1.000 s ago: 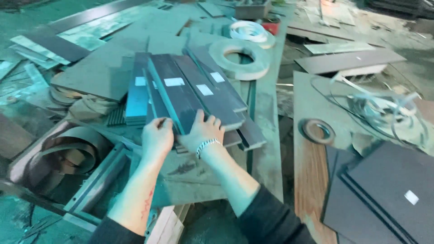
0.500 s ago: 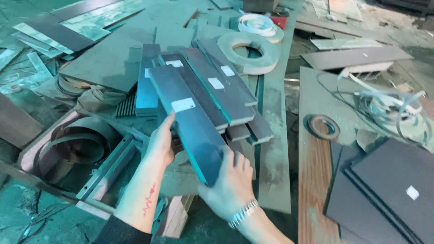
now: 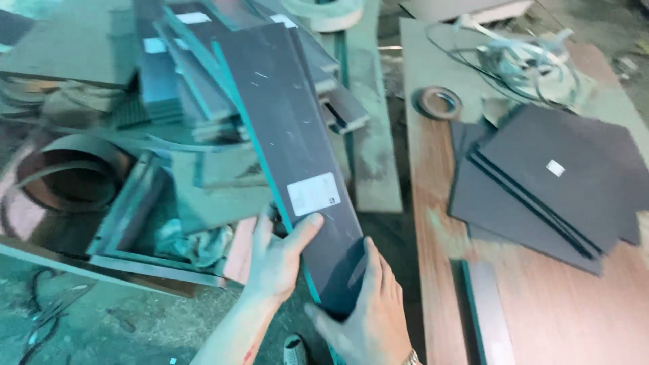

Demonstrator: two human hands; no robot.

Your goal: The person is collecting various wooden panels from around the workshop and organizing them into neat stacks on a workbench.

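Panel: dark long board (image 3: 291,142) w/ white label, frame center.
L hand (image 3: 274,260): gripped panel's left edge.
R hand (image 3: 368,311): clasped its near end.

Panel's (image 3: 291,155) near end behind right hand (image 3: 368,314)

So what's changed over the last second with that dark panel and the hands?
The long dark panel has been pulled off the stack of panels toward the person. The left hand now grips its near left edge, thumb on top by the white label; the right hand holds the near end. The square dark sheets on the reddish board stayed put.
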